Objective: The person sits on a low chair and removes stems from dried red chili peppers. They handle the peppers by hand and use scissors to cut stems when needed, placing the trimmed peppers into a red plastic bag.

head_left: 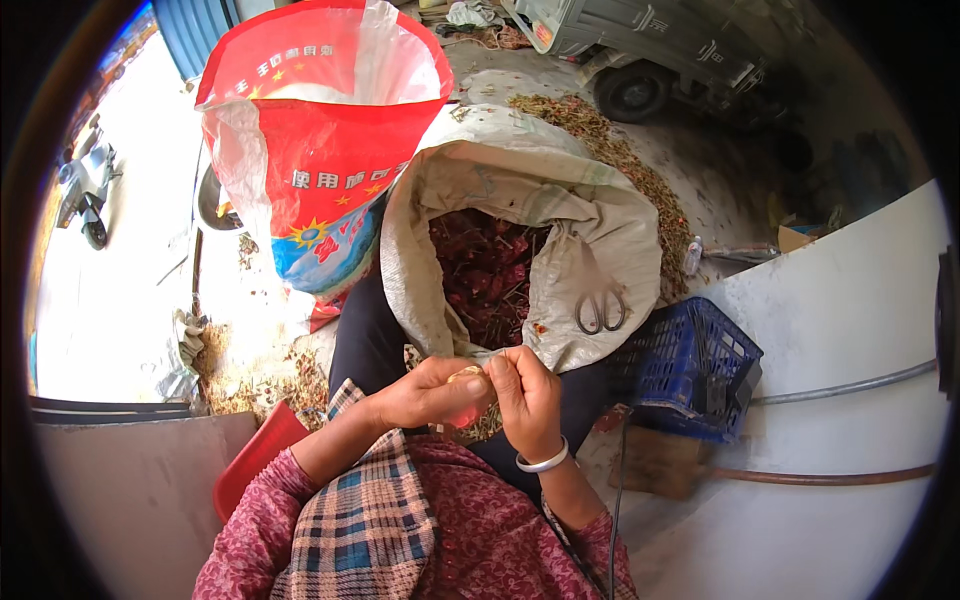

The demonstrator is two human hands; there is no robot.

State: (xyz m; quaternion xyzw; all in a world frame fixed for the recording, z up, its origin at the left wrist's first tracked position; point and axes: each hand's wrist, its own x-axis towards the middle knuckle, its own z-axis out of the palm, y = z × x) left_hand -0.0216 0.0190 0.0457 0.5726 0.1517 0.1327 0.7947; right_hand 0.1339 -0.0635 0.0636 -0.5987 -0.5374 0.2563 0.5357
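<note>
Just in front of my body, my two hands come together at the near rim of an off-white woven sack [520, 135]. My left hand [432, 390] is closed, with a small pale yellowish piece [465, 373] at its fingers and something pinkish-red below them, too small to name. Against it, the thumb and fingers of my right hand [530, 395] are pinched; what they grip is hidden. Dark red dried chillies [485, 265] fill the sack's mouth. Scissors [600, 305] with dark handles lie on the sack's folded right side.
A tall red plastic bag [330, 150] stands beyond the sack to the left. On my right sits a blue plastic crate [690, 365]. Stems and scraps [575, 115] litter the floor. Farther back are a grey cargo vehicle [660, 50] and, outside, a scooter [90, 185].
</note>
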